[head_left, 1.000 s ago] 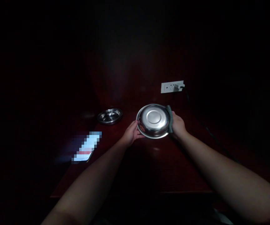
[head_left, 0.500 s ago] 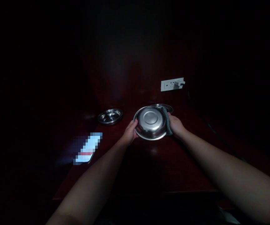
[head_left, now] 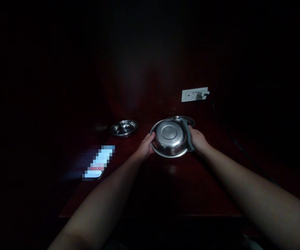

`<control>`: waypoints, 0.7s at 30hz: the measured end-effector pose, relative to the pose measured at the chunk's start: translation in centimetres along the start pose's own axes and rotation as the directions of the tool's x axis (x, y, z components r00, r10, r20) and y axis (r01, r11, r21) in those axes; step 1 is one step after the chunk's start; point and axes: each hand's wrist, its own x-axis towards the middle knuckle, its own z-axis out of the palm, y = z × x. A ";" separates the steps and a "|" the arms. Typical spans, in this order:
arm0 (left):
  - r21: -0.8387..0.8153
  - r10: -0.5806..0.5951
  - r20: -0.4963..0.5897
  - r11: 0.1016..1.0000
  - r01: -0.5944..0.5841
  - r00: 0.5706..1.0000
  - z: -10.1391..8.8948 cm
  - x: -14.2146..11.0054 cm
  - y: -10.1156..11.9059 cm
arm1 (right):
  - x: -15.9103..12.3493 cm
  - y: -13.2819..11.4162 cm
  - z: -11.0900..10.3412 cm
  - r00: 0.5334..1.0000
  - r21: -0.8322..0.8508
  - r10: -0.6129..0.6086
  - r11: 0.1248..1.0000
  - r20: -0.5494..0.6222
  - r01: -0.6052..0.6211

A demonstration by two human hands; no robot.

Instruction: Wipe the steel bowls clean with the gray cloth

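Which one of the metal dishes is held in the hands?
The held bowl, between left hand and right hand, its ringed base facing the camera. The others, an upright bowl farther left and a partly hidden dish behind, rest on the table.

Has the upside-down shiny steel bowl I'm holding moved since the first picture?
Yes, the bowl has shifted slightly left and towards you, away from the white rectangular wall socket.

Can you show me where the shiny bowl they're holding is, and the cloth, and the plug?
bowl (head_left: 171,140), head view, on its upturned outside
cloth (head_left: 189,137), head view, on its middle
plug (head_left: 202,93), head view, on its white body
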 end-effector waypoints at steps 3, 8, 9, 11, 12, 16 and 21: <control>0.001 0.002 0.000 1.000 -0.002 1.000 -0.1 0.1 -0.1 | -0.1 -0.2 0.0 0.998 0.048 0.063 0.997 -0.017 -0.063; -0.016 0.029 -0.005 0.999 -0.029 1.000 -0.2 0.2 -0.2 | 0.0 0.0 0.0 0.997 0.059 0.077 0.995 -0.007 -0.076; -0.020 0.037 -0.007 0.999 -0.037 0.999 -0.2 0.2 -0.2 | 0.1 0.1 0.0 0.997 0.060 0.074 0.995 0.004 -0.074; -0.030 0.049 -0.015 0.998 -0.050 0.999 -0.2 0.3 -0.2 | 0.3 0.3 -0.1 0.997 0.060 0.070 0.996 0.025 -0.072; -0.037 0.053 -0.019 0.998 -0.054 0.998 -0.2 0.3 -0.2 | 0.4 0.4 -0.1 0.997 0.059 0.071 0.996 0.034 -0.073; -0.048 0.067 -0.030 0.996 -0.069 0.997 0.0 0.3 -0.3 | 0.4 0.6 -0.1 0.997 0.028 0.062 0.998 0.055 -0.064; -0.058 0.090 -0.030 0.994 -0.092 0.995 0.1 0.2 -0.4 | 0.3 0.4 -0.1 0.996 -0.008 0.075 0.997 0.043 -0.074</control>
